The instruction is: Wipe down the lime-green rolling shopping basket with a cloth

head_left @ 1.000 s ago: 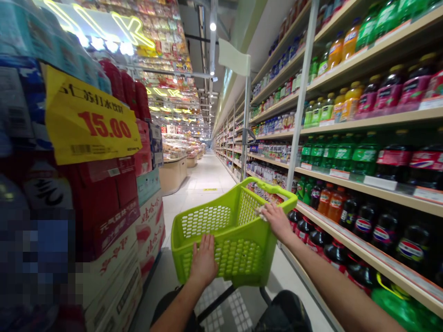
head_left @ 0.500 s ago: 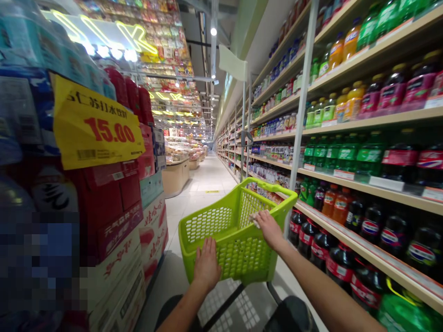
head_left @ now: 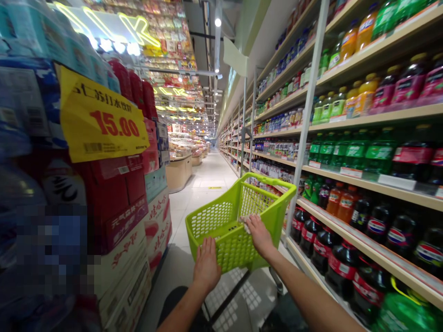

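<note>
A bright green plastic shopping cart [head_left: 226, 249] with perforated basket sides stands in the aisle in front of me, angled across it. My left hand [head_left: 207, 265] lies against the cart's near side with fingers stretched out together, fingertips at the rim. Further right on the same rim, my right hand [head_left: 259, 235] presses a crumpled whitish cloth or tissue [head_left: 246, 223] with its fingers bent over it. Most of that whitish piece is hidden under the fingers. Inside the basket, the visible floor is bare green plastic.
Shelves of drink bottles [head_left: 346, 203] line the right side, close to the cart. Stacked drink cartons [head_left: 121, 221] with a yellow price sign [head_left: 104, 115] rise at left. A blurred-out patch [head_left: 51, 249] covers the lower left. Tiled floor [head_left: 204, 180] runs ahead past display counters [head_left: 178, 173].
My right hand has slid left along the rim with the whitish piece, closer to my left hand. The cart has turned slightly and sits a little farther ahead.
</note>
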`<action>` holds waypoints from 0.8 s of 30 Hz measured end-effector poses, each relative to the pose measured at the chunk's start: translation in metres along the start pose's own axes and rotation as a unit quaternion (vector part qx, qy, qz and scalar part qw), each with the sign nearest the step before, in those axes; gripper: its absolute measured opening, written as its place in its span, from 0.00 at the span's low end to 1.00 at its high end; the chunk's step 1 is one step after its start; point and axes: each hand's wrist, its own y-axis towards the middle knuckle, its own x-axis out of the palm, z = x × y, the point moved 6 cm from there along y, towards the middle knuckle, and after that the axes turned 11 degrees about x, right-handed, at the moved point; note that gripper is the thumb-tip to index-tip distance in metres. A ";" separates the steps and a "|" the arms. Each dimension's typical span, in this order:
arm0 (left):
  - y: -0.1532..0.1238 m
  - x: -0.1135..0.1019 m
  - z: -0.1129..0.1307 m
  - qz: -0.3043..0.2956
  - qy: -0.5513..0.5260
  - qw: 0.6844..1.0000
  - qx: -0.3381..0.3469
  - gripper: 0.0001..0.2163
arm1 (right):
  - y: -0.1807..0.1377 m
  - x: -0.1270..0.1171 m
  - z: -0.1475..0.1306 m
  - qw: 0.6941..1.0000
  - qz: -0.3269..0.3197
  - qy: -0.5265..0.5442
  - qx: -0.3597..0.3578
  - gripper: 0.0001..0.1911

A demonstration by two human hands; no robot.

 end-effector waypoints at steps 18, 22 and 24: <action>0.007 0.000 0.012 -0.043 0.008 0.998 0.052 0.36 | -0.029 0.010 -0.051 0.993 -0.039 0.064 -0.089 0.22; 0.007 0.003 0.036 -0.033 -0.020 0.993 0.113 0.36 | -0.038 0.008 -0.048 0.992 -0.038 0.068 -0.098 0.22; 0.011 0.001 0.037 -0.025 -0.028 0.988 0.148 0.34 | -0.031 0.002 -0.022 0.997 -0.036 0.052 -0.053 0.22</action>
